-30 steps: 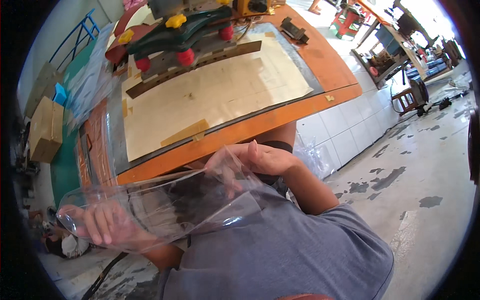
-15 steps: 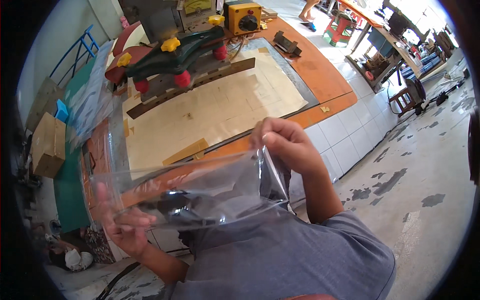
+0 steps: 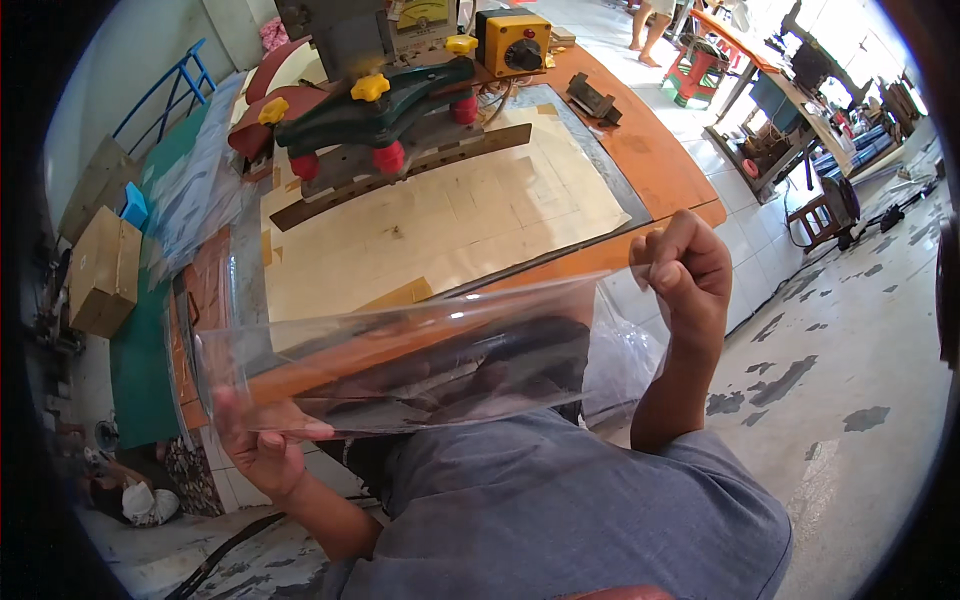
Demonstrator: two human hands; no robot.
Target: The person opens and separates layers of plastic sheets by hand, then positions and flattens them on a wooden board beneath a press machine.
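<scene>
A clear plastic sheet point(image 3: 450, 350), possibly a sleeve, is stretched across in front of my body above the table's near edge. My right hand point(image 3: 692, 275) pinches its upper right corner between thumb and fingers. At the opposite end my left hand point(image 3: 265, 445) holds the sheet, its fingers partly seen through the film. Below my right hand more crumpled clear plastic point(image 3: 622, 360) hangs down. Beyond the sheet stands a press with a dark green head point(image 3: 385, 112), yellow knobs and a long metal bar point(image 3: 410, 175) over a cream board point(image 3: 480, 220).
The orange table point(image 3: 655, 160) carries a yellow control box point(image 3: 512, 42) and a small metal bracket point(image 3: 593, 100). To the left are a green surface point(image 3: 150, 385) with plastic sheets point(image 3: 195, 215) and a cardboard box point(image 3: 105, 270). People are in the background.
My right hand has moved right and slightly up, drawing the plastic out wider and flatter. My left hand has risen slightly. The view has shifted a little.
</scene>
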